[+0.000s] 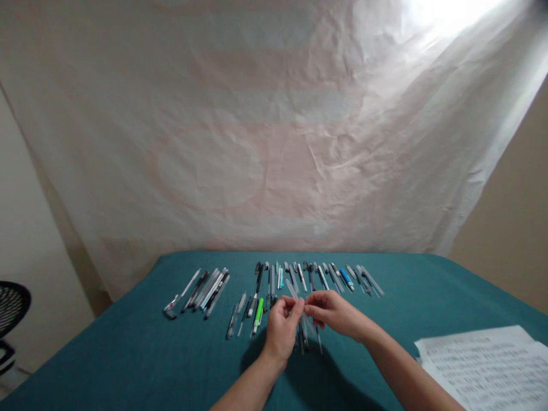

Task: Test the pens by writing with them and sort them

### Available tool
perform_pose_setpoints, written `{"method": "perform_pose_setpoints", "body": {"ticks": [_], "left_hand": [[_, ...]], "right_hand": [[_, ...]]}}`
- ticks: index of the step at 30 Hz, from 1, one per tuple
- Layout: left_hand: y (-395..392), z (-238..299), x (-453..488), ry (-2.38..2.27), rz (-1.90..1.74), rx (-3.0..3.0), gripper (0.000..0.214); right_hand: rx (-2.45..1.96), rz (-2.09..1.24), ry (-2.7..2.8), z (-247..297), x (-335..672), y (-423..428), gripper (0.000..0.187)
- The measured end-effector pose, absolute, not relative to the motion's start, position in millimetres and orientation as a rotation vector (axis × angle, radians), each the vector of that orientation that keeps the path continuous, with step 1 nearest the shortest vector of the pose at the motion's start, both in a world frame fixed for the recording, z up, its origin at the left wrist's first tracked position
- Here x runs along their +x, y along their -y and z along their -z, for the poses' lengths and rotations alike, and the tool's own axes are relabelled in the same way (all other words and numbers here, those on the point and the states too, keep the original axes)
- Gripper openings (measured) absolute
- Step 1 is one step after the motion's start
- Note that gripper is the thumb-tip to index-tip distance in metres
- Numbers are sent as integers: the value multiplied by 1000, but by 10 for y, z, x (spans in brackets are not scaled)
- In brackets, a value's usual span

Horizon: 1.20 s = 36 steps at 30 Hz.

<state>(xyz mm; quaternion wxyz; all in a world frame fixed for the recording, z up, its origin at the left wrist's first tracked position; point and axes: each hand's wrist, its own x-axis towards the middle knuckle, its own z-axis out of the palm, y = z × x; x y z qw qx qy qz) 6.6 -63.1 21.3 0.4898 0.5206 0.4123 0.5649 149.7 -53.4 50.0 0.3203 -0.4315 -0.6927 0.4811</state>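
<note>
My left hand [281, 326] and my right hand [331, 311] meet over the middle of a teal-covered table [128, 354]. Both pinch one slim clear pen [295, 294] that slants up to the left between their fingertips. Under and around my hands lie several pens in rows: a far row [325, 277], a left cluster of grey and white pens [201, 291], and a nearer group with a green pen [258, 315].
Printed white sheets [483, 362] lie at the table's right front. A creased white cloth backdrop [265, 125] hangs behind the table. A black chair [11, 311] stands at the far left.
</note>
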Motion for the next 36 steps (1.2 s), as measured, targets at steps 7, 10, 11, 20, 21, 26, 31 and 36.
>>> {"method": "perform_pose_setpoints", "body": {"ticks": [7, 10, 11, 20, 21, 26, 31, 36], "left_hand": [[551, -181, 40, -1083, -1302, 1457, 30], [351, -181, -120, -1212, -1289, 1579, 29], [261, -188, -220, -1274, -1277, 1625, 28], [-223, -285, -1519, -2144, -948, 1935, 19], [-219, -279, -1601, -2231, -896, 1946, 20], [-196, -201, -1747, -2508, -652, 1999, 21], [-193, -151, -1725, -2612, -486, 2064, 20], [-172, -160, -1708, -2649, -389, 2092, 22]], "right_hand": [[-1262, -1311, 1787, -418, 1507, 489, 20], [-1469, -1189, 1812, -364, 1602, 437, 12], [-1556, -1132, 1827, -341, 1644, 419, 10], [-1839, -1118, 1823, -114, 1745, 368, 40], [-1845, -1125, 1823, -102, 1733, 368, 40], [-1829, -1143, 1853, -66, 1715, 368, 40], [-1790, -1162, 1870, -43, 1725, 371, 28], [-1800, -1161, 1865, -47, 1709, 368, 27]]}}
